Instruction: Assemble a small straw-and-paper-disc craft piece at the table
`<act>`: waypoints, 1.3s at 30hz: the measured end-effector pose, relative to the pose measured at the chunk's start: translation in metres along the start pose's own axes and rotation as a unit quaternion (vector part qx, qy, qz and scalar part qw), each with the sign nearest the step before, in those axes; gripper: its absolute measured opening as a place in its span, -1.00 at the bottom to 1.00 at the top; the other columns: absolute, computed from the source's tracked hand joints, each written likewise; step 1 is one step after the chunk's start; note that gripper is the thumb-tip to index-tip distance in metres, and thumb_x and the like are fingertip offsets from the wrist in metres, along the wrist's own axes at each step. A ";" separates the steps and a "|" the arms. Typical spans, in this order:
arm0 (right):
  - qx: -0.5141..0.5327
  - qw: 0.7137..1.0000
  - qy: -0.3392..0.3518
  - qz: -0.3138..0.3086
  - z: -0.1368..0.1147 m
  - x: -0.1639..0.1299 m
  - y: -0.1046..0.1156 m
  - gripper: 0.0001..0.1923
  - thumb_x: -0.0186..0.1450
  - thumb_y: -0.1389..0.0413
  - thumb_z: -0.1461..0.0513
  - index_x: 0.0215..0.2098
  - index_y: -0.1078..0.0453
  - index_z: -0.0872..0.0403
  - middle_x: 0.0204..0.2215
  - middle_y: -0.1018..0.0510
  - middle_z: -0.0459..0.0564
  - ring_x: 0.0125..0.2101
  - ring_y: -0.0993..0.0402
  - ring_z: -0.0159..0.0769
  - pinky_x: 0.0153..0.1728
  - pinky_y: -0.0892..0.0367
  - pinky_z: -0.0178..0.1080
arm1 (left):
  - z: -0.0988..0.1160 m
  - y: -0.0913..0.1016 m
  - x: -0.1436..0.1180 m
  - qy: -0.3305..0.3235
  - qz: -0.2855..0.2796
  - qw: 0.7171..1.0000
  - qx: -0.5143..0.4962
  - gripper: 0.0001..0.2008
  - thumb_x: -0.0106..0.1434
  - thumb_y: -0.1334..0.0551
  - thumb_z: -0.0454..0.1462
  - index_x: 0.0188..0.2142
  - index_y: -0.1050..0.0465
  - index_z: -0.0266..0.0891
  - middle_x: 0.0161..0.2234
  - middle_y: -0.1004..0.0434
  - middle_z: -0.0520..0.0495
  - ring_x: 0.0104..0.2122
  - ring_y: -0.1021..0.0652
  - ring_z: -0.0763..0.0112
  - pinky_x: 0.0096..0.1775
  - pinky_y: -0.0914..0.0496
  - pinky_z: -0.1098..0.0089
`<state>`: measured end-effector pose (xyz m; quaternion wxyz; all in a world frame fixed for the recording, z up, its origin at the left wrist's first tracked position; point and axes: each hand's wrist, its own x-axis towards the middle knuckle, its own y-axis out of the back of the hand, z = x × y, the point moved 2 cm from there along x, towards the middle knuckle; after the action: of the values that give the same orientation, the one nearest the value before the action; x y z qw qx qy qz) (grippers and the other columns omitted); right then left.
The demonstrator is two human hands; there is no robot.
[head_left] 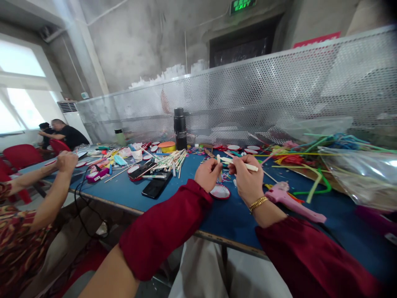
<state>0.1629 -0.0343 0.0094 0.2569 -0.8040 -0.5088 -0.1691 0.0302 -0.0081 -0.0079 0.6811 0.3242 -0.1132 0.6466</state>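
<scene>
The left hand (208,174) and right hand (247,176) pinch a pale stick (248,166) with closed fingers; it may slip onto the cluttered worktop (186,198).

The exit sign (242,5) is cut off by the top edge, its letters blurred. The plastic bag (359,174) runs past the right edge. The co-worker (18,231) at lower left is cropped.
</scene>
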 end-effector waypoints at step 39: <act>0.008 1.000 0.020 -0.008 0.000 0.001 0.000 -0.76 0.28 -0.21 0.16 -0.50 -0.32 0.02 -0.62 -0.48 -0.14 -0.65 -0.33 -0.44 -0.63 -0.22 -0.33 | -0.006 -0.002 0.001 -0.003 -0.006 1.000 0.001 -0.72 0.43 -0.13 -0.10 -0.36 -0.32 -0.20 -0.53 -0.27 0.12 -0.50 -0.28 0.49 -0.41 -0.13 0.43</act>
<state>0.1635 -0.0337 0.0094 0.2721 -0.7945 -0.5109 -0.1835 0.0309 -0.0035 -0.0119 0.6844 0.3273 -0.1123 0.6418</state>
